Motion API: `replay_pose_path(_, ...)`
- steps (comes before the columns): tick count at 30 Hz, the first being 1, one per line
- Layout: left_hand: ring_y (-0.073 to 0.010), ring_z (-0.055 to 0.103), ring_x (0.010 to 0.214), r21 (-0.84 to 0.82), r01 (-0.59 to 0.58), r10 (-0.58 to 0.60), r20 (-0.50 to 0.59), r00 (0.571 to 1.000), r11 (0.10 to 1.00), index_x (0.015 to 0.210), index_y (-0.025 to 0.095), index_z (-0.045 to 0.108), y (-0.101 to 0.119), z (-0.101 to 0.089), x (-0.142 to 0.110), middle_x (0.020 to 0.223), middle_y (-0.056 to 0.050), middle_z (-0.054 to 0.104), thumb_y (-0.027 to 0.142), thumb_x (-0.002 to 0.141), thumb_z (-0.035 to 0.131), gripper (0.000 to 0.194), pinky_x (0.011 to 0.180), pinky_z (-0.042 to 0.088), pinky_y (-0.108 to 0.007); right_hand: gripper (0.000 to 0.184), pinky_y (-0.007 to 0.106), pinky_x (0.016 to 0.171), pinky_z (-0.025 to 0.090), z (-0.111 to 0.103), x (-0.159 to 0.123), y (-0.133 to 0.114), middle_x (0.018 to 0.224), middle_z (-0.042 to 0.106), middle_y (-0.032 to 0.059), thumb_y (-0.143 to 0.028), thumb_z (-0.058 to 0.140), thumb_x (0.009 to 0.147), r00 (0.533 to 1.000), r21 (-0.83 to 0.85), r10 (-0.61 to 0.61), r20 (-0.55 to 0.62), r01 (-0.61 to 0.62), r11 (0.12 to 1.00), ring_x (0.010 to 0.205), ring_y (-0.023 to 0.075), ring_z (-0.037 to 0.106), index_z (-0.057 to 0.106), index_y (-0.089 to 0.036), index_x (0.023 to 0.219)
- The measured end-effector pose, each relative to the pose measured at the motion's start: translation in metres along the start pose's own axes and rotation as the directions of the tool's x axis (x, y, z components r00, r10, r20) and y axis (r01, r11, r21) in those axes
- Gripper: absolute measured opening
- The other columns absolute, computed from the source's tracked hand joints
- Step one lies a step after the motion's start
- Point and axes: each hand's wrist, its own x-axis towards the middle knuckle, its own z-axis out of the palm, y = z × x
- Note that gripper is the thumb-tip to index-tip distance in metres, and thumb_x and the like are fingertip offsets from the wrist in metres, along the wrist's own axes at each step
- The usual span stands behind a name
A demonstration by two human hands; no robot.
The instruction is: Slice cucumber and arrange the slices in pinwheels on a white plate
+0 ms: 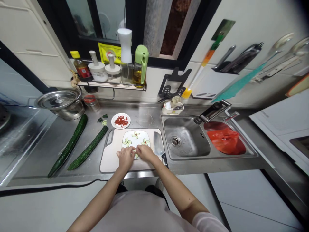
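Note:
Both my hands meet over the near part of a white square plate point(131, 135) on a pale cutting board point(109, 154). Pinwheels of thin cucumber slices point(145, 142) with red centres decorate the plate. The fingers of my left hand point(126, 157) are pinched at its near left side; what they hold is too small to tell. My right hand point(145, 152) pinches close beside it, low over a partly covered pinwheel, its fingertips hiding anything held. A kitchen knife point(158, 145) lies on the board's right side, handle toward me. Behind the board, a small white dish point(121, 121) holds chopped red bits.
Two whole cucumbers point(88, 148) and a few cucumber scraps point(104, 122) lie left of the board. A lidded steel pot point(61, 103) stands farther back. The sink point(185, 138) is to the right, with a red plastic bag point(223, 140) in its second basin. Bottles line a wall shelf point(111, 85).

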Motion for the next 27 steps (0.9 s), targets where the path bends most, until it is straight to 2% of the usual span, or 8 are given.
replay_pose_path(11, -0.0248, 0.054, 0.099, -0.051, 0.016, -0.017, -0.019, 1.000, 0.999, 0.102, 0.028, 0.069, -0.0019, -0.0009, -0.0002, 0.093, -0.003, 0.070, 0.027, 0.086, 0.052, 0.023, 0.083, 0.029, -0.038, 0.017, 0.025, 0.062, 0.026, -0.0052, -0.0044, 0.0046, 0.089, 0.067, 0.0050, -0.022, 0.047, 0.088, 0.999, 0.016, -0.015, -0.043, 0.016, 1.000, 0.080, 0.0165, 0.055, 0.063, -0.020, 0.092)
replay_pose_path(21, -0.0251, 0.054, 0.098, -0.040, 0.014, -0.015, -0.015, 1.000, 0.999, 0.101, 0.027, 0.069, -0.0023, 0.0021, 0.0000, 0.094, -0.004, 0.070, 0.027, 0.085, 0.054, 0.022, 0.082, 0.028, -0.039, 0.013, 0.023, 0.061, 0.026, 0.0004, -0.0030, 0.0005, 0.088, 0.066, 0.0043, -0.022, 0.052, 0.085, 1.000, 0.051, 0.006, -0.028, -0.005, 0.999, 0.079, 0.0154, 0.054, 0.064, -0.019, 0.090)
replay_pose_path(27, -0.0241, 0.054, 0.098, -0.056, 0.023, -0.026, -0.051, 0.998, 0.998, 0.101, 0.027, 0.069, -0.0055, -0.0016, -0.0002, 0.093, -0.003, 0.070, 0.027, 0.086, 0.051, 0.023, 0.081, 0.029, -0.038, 0.016, 0.023, 0.061, 0.026, -0.0065, -0.0040, 0.0031, 0.087, 0.067, 0.0037, -0.021, 0.051, 0.085, 0.999, 0.084, 0.015, -0.049, -0.010, 0.996, 0.077, 0.0144, 0.053, 0.064, -0.019, 0.092)
